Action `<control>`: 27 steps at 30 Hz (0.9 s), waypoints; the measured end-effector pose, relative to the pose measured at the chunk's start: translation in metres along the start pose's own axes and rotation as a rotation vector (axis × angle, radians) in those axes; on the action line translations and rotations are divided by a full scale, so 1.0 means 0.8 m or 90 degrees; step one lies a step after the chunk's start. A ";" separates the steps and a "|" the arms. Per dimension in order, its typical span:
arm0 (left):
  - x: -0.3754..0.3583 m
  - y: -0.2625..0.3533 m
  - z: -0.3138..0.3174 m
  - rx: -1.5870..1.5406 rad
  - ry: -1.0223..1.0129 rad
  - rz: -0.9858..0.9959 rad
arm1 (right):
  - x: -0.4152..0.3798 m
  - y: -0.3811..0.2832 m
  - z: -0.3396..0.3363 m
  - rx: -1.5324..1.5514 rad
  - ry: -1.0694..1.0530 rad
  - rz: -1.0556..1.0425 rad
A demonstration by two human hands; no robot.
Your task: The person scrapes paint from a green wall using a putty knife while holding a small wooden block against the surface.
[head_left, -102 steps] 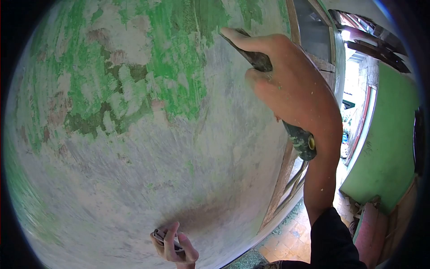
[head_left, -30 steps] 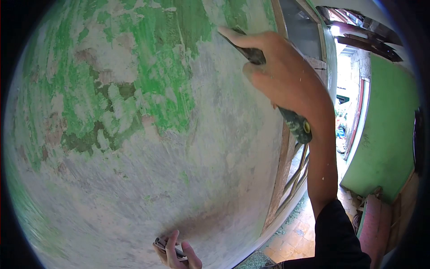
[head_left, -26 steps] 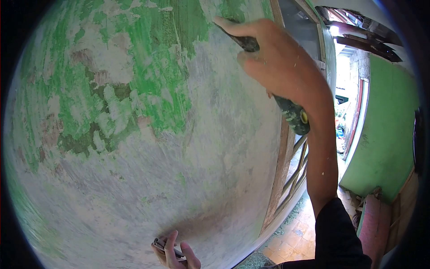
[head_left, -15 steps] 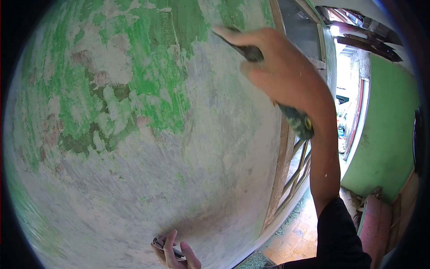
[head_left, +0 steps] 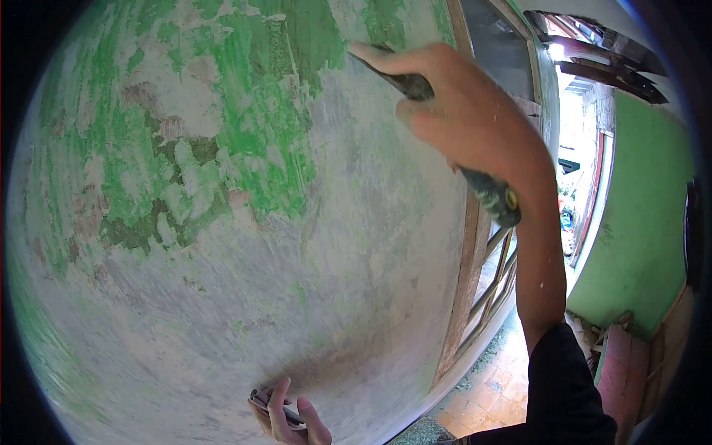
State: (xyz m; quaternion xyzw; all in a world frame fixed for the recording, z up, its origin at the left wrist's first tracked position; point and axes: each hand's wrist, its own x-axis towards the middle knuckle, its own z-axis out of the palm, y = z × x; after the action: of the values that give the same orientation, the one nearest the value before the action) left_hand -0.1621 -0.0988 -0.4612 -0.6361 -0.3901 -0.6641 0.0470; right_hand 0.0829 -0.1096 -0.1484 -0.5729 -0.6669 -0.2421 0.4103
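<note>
Head view: a scraper [head_left: 445, 126] is being gripped by the right hand [head_left: 475, 126], fingers wrapped around its handle, forefinger stretched along the blade, which is being pressed against the wall [head_left: 245, 245] beside green paint [head_left: 259, 111]. Low down, a small object [head_left: 273, 409] is being pinched by the left hand [head_left: 285, 421].
</note>
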 end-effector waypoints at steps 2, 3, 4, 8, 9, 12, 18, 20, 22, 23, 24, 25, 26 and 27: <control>-0.001 0.002 0.002 -0.014 0.003 -0.017 | -0.001 0.003 0.000 -0.019 -0.020 0.023; -0.002 0.005 0.004 -0.029 0.009 -0.039 | -0.001 0.012 0.008 -0.006 0.012 -0.028; 0.000 0.005 0.003 -0.029 0.010 -0.041 | -0.002 0.015 0.012 0.010 0.044 -0.078; 0.007 -0.002 0.001 -0.026 0.002 0.058 | -0.008 0.010 0.003 0.054 -0.021 -0.022; 0.006 -0.002 0.001 -0.029 0.001 0.065 | -0.005 0.008 0.004 0.036 0.013 -0.034; 0.006 0.000 0.002 -0.020 -0.001 0.043 | -0.003 0.022 0.012 0.009 0.035 -0.068; 0.001 0.012 0.002 -0.005 -0.012 -0.041 | 0.013 0.010 -0.003 -0.005 0.031 -0.025; 0.001 0.012 -0.001 -0.014 -0.014 -0.052 | 0.010 0.012 -0.001 -0.023 -0.001 -0.023; 0.002 0.009 -0.003 -0.024 -0.016 -0.058 | 0.005 0.015 0.005 -0.008 0.028 -0.052; 0.002 0.008 -0.002 -0.013 -0.020 -0.044 | 0.004 0.013 0.004 -0.009 0.029 -0.053; 0.002 0.009 -0.001 -0.002 -0.025 -0.031 | 0.002 0.008 0.001 0.001 0.043 -0.036; 0.001 0.010 0.000 -0.002 -0.023 -0.033 | 0.002 0.004 0.000 0.011 0.055 -0.019; 0.002 0.011 0.001 0.004 -0.024 -0.042 | 0.002 0.006 0.002 0.011 0.055 -0.022; 0.002 0.011 -0.002 0.012 -0.030 -0.048 | -0.001 0.011 0.005 0.005 0.042 -0.037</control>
State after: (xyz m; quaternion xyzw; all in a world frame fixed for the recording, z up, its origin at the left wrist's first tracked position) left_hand -0.1584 -0.1050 -0.4553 -0.6357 -0.4209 -0.6468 0.0187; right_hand 0.0903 -0.1048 -0.1528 -0.5436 -0.6703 -0.2697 0.4271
